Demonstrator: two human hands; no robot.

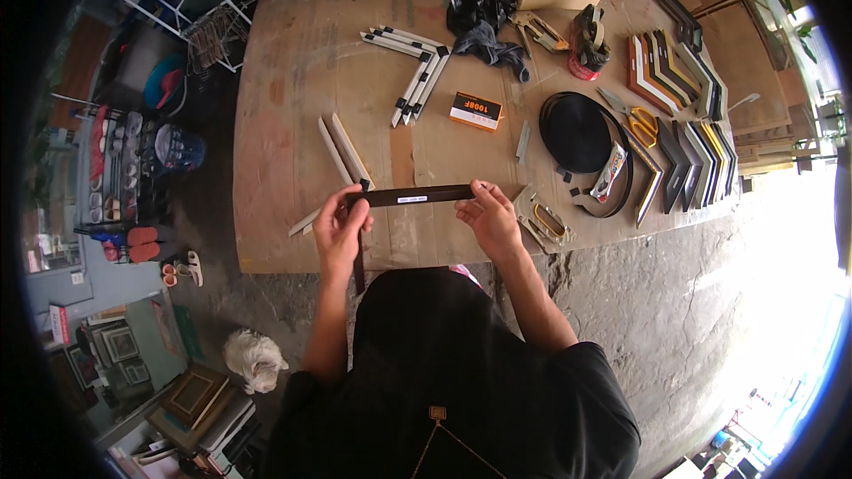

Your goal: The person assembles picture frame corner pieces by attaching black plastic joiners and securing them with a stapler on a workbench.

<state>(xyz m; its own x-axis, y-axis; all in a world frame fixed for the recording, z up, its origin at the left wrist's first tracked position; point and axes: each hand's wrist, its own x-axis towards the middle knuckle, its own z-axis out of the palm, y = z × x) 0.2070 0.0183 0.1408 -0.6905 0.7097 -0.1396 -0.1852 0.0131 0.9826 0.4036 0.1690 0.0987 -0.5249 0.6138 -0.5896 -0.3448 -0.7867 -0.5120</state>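
A dark brown L-shaped picture-frame corner sample point(435, 196) with a small white label spans the space between my hands, over the table's near edge. My left hand point(339, 235) grips it at the corner, fingers behind and thumb in front. Its second leg hangs down past that hand toward my body. My right hand point(488, 217) pinches the far end of the labelled leg between thumb and fingers. Just beyond my left hand, a pale frame corner sample point(344, 149) with a black piece at its corner lies on the table, partly hidden by that hand.
The cardboard-covered table point(293, 62) carries white corner samples point(417, 80), a small orange-black box point(477, 111), a black strap coil point(575, 133), orange-handled scissors point(642, 127), a stapler-like tool point(543, 220) and rows of corner samples point(697, 164). A white furry animal point(255, 359) is on the floor.
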